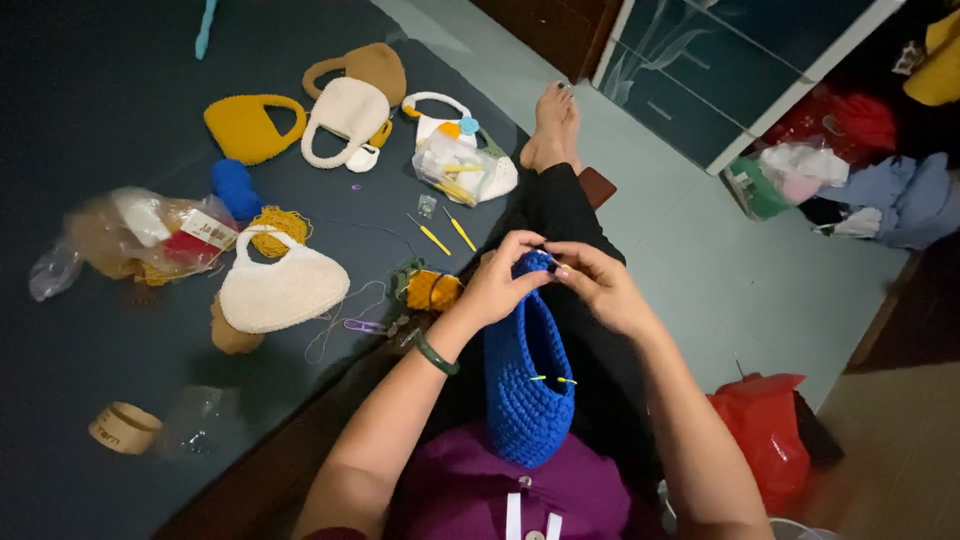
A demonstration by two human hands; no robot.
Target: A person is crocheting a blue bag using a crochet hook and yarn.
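A blue crocheted bag piece [527, 385] hangs over my lap, with two small yellow markers stuck in its side. My left hand [500, 282] pinches its top edge from the left; a green bangle sits on that wrist. My right hand [598, 285] grips the same top edge from the right, fingers closed around the yarn and what looks like a thin hook. Both hands meet at the upper tip of the blue piece. My legs in black trousers stretch out beneath, bare feet [553, 125] at the far end.
On the dark mat [110, 130] lie a cream crocheted bag [282, 288], a mustard bag [250, 127], cream and tan bags [350, 105], a plastic pouch of supplies [462, 168], two yellow hooks [445, 233], yarn, a tape roll [124, 427]. A red bag [765, 430] sits right.
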